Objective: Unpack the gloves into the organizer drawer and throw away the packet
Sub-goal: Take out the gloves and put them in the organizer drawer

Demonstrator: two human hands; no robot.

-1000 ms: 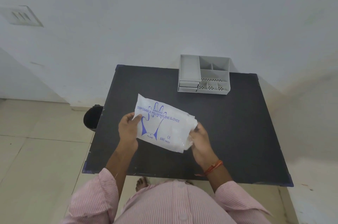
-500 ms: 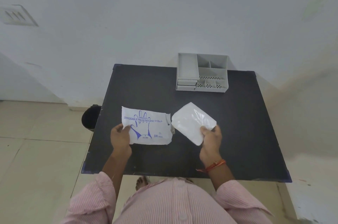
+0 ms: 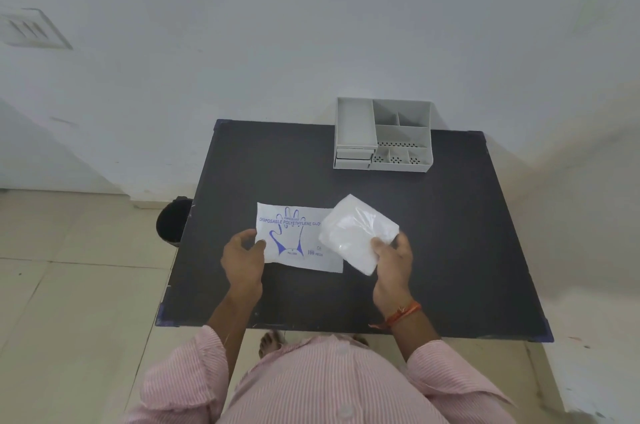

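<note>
1. Since half a second ago, the stack of gloves (image 3: 358,233) has swung leftward so that its left corner now overlaps the right end of the packet (image 3: 298,236); before, the two lay apart. The left hand (image 3: 244,259) has loosened from its earlier pinch on the packet.
2. Far left: one dark round bin (image 3: 173,221) on the tiled floor (image 3: 69,285), tucked against the left edge of the table (image 3: 450,233), which partly hides it.
3. Left hand: fingers curled but spread, thumb tip touching the packet's left edge; whether it actually clasps the film cannot be told.
4. Packet: one flat, thin white plastic bag, rectangular, printed in blue with a hand outline and lettering, lying on the table's matte black top.
5. Gloves: one folded wad of translucent, crinkled white film, roughly square, tilted corner-up and raised above the table.
6. Right hand (image 3: 393,259): closed on the wad's near right corner, thumb on top, fingers beneath. An orange thread band circles the wrist.
7. Far side of the table, right of centre: one grey plastic organizer (image 3: 382,134), boxy, set against the white wall (image 3: 311,25). It shows one long tray on its left above two closed drawers, with several smaller compartments on its right, some perforated. Nothing lies between it and the hands.
</note>
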